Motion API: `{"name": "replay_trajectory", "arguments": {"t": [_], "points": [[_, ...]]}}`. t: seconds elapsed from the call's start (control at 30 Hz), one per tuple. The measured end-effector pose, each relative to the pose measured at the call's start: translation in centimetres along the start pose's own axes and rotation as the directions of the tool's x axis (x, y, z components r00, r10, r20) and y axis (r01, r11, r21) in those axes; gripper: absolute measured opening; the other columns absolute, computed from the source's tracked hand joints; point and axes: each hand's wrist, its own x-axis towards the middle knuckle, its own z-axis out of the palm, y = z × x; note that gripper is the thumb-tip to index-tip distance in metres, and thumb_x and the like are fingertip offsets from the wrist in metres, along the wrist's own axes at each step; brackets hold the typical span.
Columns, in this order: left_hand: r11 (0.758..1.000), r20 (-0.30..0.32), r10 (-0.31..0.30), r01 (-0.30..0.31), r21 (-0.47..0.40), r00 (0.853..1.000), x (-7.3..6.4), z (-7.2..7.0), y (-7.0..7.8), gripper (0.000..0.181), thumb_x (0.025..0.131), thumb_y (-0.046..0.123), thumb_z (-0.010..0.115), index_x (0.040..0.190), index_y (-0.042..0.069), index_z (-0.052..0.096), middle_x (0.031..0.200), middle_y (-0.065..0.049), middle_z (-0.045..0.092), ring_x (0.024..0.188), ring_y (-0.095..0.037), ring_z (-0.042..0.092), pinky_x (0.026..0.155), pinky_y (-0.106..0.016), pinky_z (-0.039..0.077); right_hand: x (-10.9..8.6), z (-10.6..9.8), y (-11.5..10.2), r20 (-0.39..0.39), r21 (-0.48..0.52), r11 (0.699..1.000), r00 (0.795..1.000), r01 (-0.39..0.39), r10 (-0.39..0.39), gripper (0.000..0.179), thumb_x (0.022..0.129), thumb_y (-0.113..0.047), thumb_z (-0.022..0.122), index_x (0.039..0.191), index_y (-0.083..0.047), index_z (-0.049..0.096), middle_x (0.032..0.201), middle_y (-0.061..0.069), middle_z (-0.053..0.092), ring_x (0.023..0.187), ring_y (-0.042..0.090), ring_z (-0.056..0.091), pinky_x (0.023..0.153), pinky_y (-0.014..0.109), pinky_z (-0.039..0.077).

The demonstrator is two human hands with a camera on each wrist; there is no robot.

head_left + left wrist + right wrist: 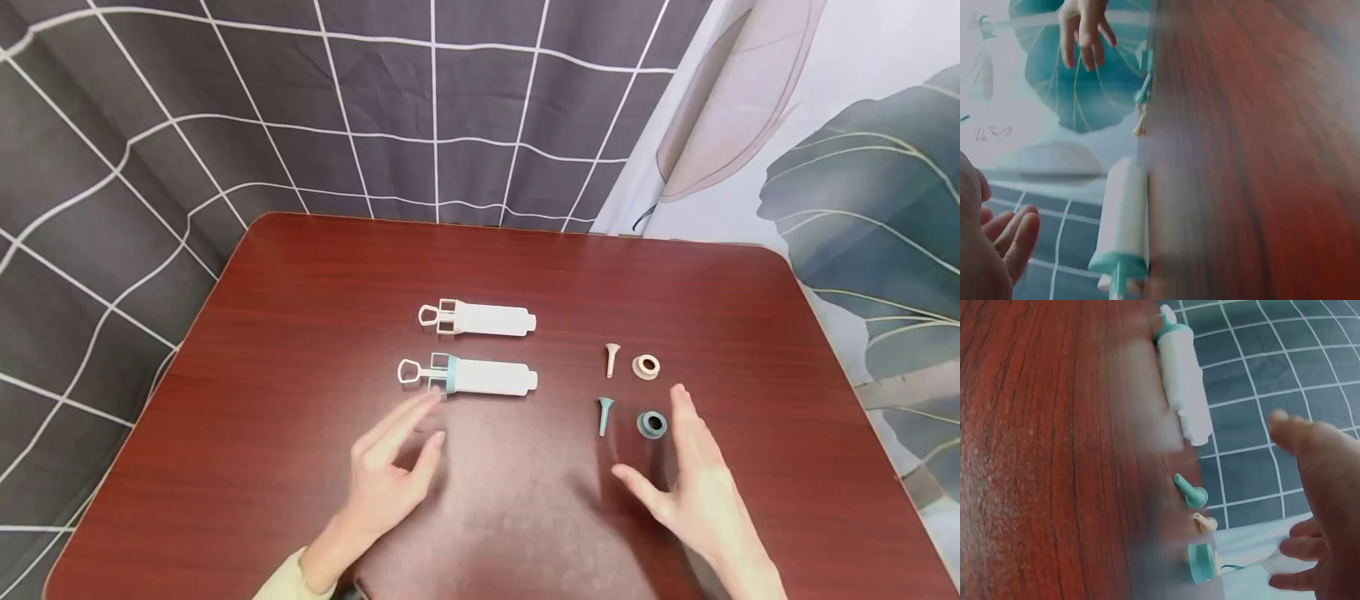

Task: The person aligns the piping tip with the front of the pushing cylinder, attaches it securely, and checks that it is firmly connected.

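Observation:
On the table lie two large syringes with white barrels and loop-ended plungers: a teal-collared syringe [491, 377] in front and a cream-collared syringe [491, 320] behind it. My left hand [393, 475] is over the table by the teal syringe's handle end, holding nothing. At the right, a teal nozzle [604, 415] and a teal ring cap [652, 425] lie in front of a cream nozzle [611, 359] and a cream ring cap [646, 367]. Beside the teal cap, my right hand [701, 500] has its thumb spread from its fingers, with nothing in its grasp.
The dark red wooden table [300, 275] has rounded far corners. Behind and to the left hangs a grey curtain [390, 100] with a white grid. A leaf-patterned curtain [847, 183] hangs at the right.

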Motion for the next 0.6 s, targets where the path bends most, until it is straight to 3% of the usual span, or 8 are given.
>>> {"name": "replay_trajectory", "arguments": {"t": [0.1,0.2,0.27,0.33,0.4,0.47,0.6], "points": [[0.993,0.004,-0.014,0.015,-0.118,1.000,0.2,1.8,0.0,0.024,0.091,0.005,0.066,0.111,-0.007,0.069,0.096,-0.019,0.071,0.071,-0.022,0.070,0.061,-0.022,0.055,-0.2,-0.1,0.2,-0.151,0.025,1.000,0.989,-0.002,0.006,0.093,0.086,-0.056,0.071,0.156,-0.007,0.032,0.139,0.021,0.055,0.121,0.031,0.056,0.105,0.014,0.029],[0.970,0.099,-0.105,0.124,-0.207,0.989,0.0,3.6,0.3,0.032,0.081,-0.009,0.069,0.112,-0.005,0.068,0.095,-0.019,0.071,0.068,-0.020,0.070,0.053,-0.020,0.053,-0.1,-0.2,0.6,-0.254,0.070,0.997,0.967,0.023,-0.005,0.076,0.088,-0.037,0.073,0.149,-0.002,0.043,0.116,0.017,0.069,0.104,0.007,0.063,0.091,0.008,0.038],[0.940,0.209,-0.198,0.246,-0.237,0.958,-0.2,4.8,0.9,0.037,0.078,-0.012,0.070,0.114,-0.002,0.068,0.095,-0.018,0.071,0.070,-0.017,0.071,0.053,-0.018,0.052,-0.1,-0.3,0.9,-0.278,0.111,0.994,0.961,0.022,0.010,0.070,0.083,-0.015,0.076,0.145,0.000,0.046,0.107,0.017,0.070,0.095,-0.004,0.061,0.084,0.008,0.043],[0.911,0.304,-0.268,0.344,-0.229,0.914,-0.2,6.0,1.4,0.036,0.080,-0.009,0.070,0.114,0.000,0.067,0.095,-0.016,0.072,0.071,-0.014,0.071,0.053,-0.018,0.052,-0.2,-0.2,1.1,-0.267,0.136,0.991,0.963,0.000,0.037,0.075,0.075,0.004,0.077,0.144,0.001,0.047,0.107,0.018,0.069,0.094,-0.009,0.059,0.079,0.007,0.045],[0.885,0.384,-0.319,0.417,-0.205,0.866,-0.1,7.2,1.8,0.033,0.082,-0.005,0.071,0.114,0.001,0.067,0.094,-0.014,0.073,0.071,-0.011,0.071,0.056,-0.020,0.053,-0.4,0.0,1.4,-0.246,0.148,0.989,0.967,-0.030,0.066,0.081,0.069,0.012,0.078,0.144,0.002,0.046,0.108,0.018,0.067,0.093,-0.009,0.059,0.076,0.007,0.046],[0.877,0.431,-0.324,0.438,-0.196,0.842,0.1,8.3,2.0,0.032,0.083,-0.002,0.072,0.114,0.000,0.067,0.094,-0.013,0.073,0.070,-0.011,0.070,0.057,-0.023,0.054,-0.5,0.2,1.6,-0.243,0.142,0.989,0.968,-0.033,0.067,0.083,0.068,0.015,0.079,0.143,0.003,0.046,0.109,0.018,0.067,0.092,-0.009,0.059,0.074,0.007,0.046],[0.864,0.478,-0.340,0.470,-0.182,0.810,0.5,10.3,1.7,0.030,0.083,0.000,0.072,0.113,-0.002,0.067,0.094,-0.013,0.073,0.067,-0.009,0.069,0.057,-0.021,0.052,-0.7,0.4,1.9,-0.241,0.138,0.989,0.967,-0.055,0.087,0.080,0.070,0.014,0.079,0.142,0.003,0.047,0.111,0.017,0.067,0.092,-0.009,0.058,0.071,0.006,0.046]]}}
